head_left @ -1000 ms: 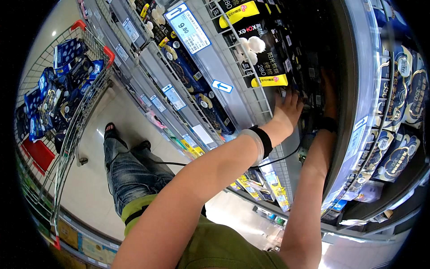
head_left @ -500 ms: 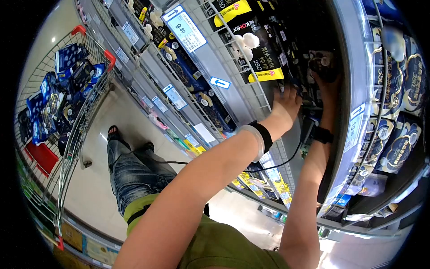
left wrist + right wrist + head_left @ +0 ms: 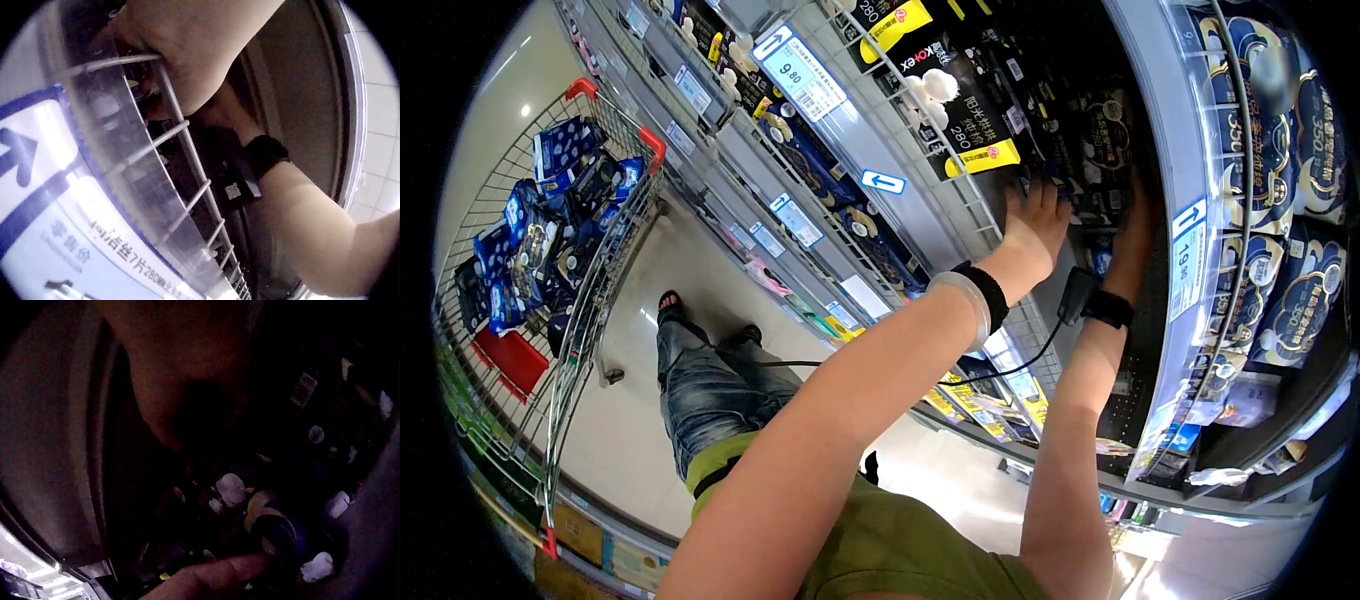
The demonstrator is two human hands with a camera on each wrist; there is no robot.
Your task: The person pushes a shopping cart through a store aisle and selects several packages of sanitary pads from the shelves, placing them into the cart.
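Note:
In the head view my left hand has its fingers extended against the ends of the dark packs in the wire-fronted shelf, just below a black Kotex sanitary pad pack with a yellow band. My right hand reaches deeper into the same shelf, beside a dark pad pack with a round emblem. One straight finger shows low in the dim right wrist view; the other fingertips are hidden, and I cannot tell whether they grip the pack. In the left wrist view, the left hand is behind the wire rail.
A wire rail with price tags runs along the shelf front. At the far left a shopping cart holds several blue and black packs. More pad packs fill the shelf at right. A cable hangs between the wrists.
The right arm has drawn back slightly, showing more of its wrist device. The emblem pack beside the right hand has come into view and shifted toward the row. The left hand has barely moved.

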